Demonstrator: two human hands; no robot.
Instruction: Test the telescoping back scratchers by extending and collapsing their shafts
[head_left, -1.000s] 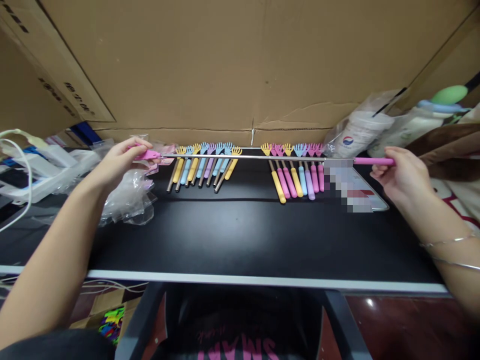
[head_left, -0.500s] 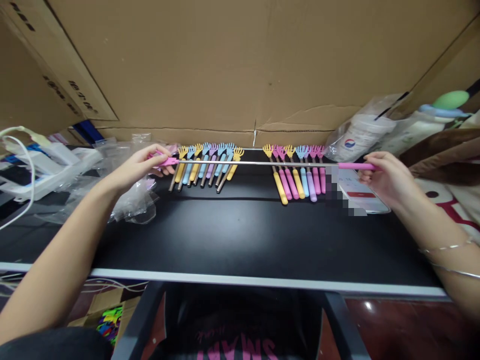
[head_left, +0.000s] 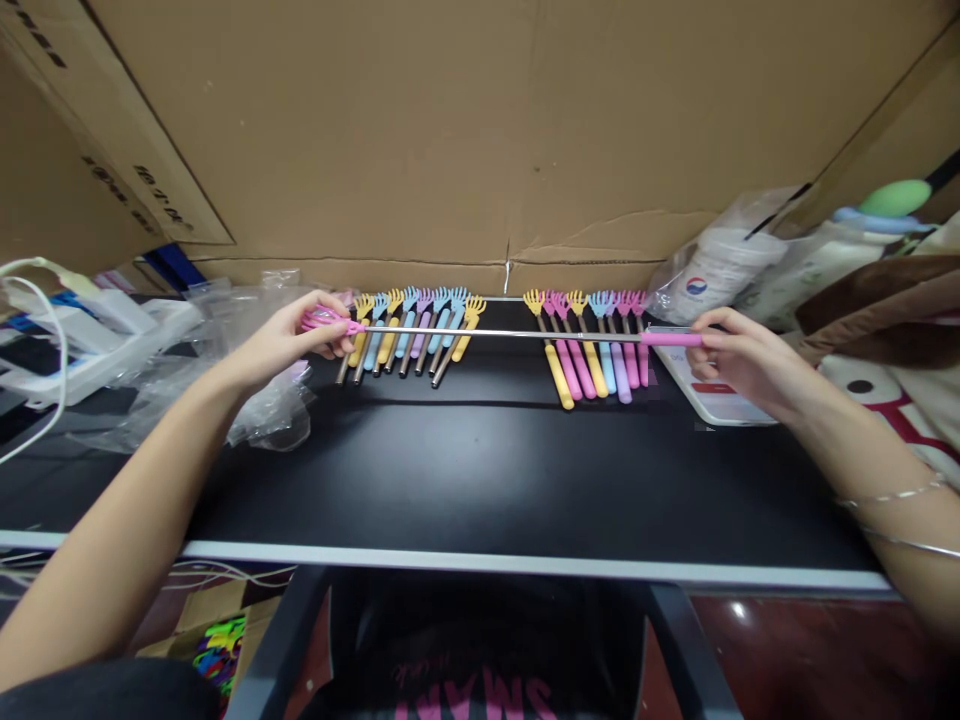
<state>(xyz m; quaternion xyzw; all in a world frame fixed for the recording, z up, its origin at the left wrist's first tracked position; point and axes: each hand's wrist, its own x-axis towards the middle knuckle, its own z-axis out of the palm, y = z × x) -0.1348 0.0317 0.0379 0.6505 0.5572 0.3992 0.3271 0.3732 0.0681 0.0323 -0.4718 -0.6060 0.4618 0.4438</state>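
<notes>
A telescopic back scratcher (head_left: 487, 333) with a pink handle and pink claw head stretches level between my hands, above the black table. My left hand (head_left: 319, 325) is closed around its claw end. At the other end my right hand (head_left: 739, 350) pinches the tip of the pink handle. Behind the rod lie two rows of short back scratchers, claws pointing to the back. The left row (head_left: 412, 335) is yellow, blue and purple, with bare metal tubes beside the handles. In the right row (head_left: 592, 350) are yellow, pink, blue and purple ones.
Clear plastic bags (head_left: 262, 390) lie left of the rows, near a white plastic holder (head_left: 112, 340) with cables. A phone (head_left: 709, 395) rests under my right hand. Beyond it stand a bagged white cup (head_left: 716, 275) and a bottle (head_left: 855, 245). Cardboard (head_left: 450, 130) walls the back.
My right hand has moved left with the handle, so the stretched rod is shorter. The claw head has turned within my left hand, which stays nearly in place.
</notes>
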